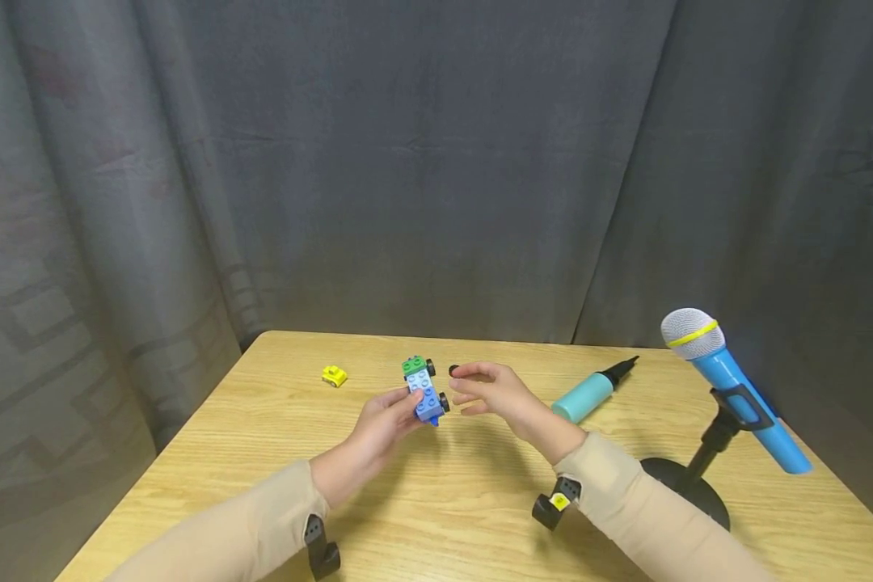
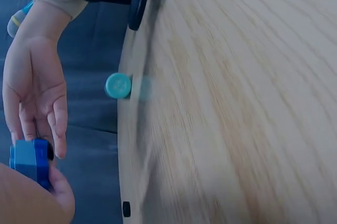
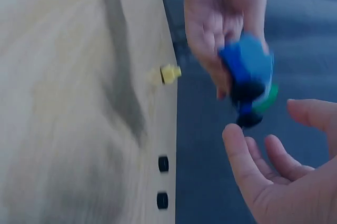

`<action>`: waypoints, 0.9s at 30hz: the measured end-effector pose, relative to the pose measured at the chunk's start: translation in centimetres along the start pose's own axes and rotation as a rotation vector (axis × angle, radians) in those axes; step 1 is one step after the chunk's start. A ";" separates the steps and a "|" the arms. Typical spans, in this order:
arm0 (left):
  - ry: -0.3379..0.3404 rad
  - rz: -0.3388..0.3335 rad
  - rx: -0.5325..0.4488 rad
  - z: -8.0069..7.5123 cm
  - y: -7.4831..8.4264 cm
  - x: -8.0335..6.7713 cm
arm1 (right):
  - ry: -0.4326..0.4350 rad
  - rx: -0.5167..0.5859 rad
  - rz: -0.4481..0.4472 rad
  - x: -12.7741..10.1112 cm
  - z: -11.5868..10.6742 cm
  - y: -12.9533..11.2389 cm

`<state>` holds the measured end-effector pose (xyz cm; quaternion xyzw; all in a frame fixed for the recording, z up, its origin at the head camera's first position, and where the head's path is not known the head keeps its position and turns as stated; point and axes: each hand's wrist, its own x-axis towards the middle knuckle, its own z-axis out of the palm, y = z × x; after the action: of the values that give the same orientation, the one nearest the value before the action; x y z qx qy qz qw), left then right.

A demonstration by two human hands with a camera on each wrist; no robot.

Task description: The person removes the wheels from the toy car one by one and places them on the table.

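Above the table, my left hand [image 1: 385, 420] grips a toy block car [image 1: 423, 390] with its thumb on top. Blue, light blue and green studded blocks make up the car, and black wheels [image 1: 444, 402] show on its right side. My right hand [image 1: 498, 398] is just right of the car, fingers spread and holding nothing. In the right wrist view, its fingertips [image 3: 231, 132] come close to the car's wheels. Two loose black wheels, one nearer [image 3: 162, 201] and one farther [image 3: 164, 164], stand on the table there; the head view shows one past my right fingertips.
A small yellow toy piece [image 1: 334, 376] lies at the back left of the wooden table [image 1: 262, 453]. To the right are a teal hand pump [image 1: 584, 398] with a black nozzle and a blue toy microphone [image 1: 727, 372] on a black stand. Grey curtains hang behind.
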<state>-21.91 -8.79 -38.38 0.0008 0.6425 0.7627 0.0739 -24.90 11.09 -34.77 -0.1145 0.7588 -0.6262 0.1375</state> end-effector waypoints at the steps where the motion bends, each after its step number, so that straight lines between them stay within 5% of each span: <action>1: -0.015 0.000 0.015 -0.1 0.1 -0.1 | -0.013 0.001 -0.008 0.3 -0.5 0.0; 18: -0.418 -0.088 0.142 -1.8 1.7 -1.1 | -0.451 0.154 -0.049 3.1 -4.6 1.3; 27: -0.471 -0.114 0.143 -2.1 1.8 -1.1 | -0.442 0.033 -0.078 2.8 -4.7 1.5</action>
<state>-21.20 -11.25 -36.85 0.1474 0.6589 0.6887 0.2644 -29.18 14.71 -35.58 -0.2761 0.6950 -0.6029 0.2780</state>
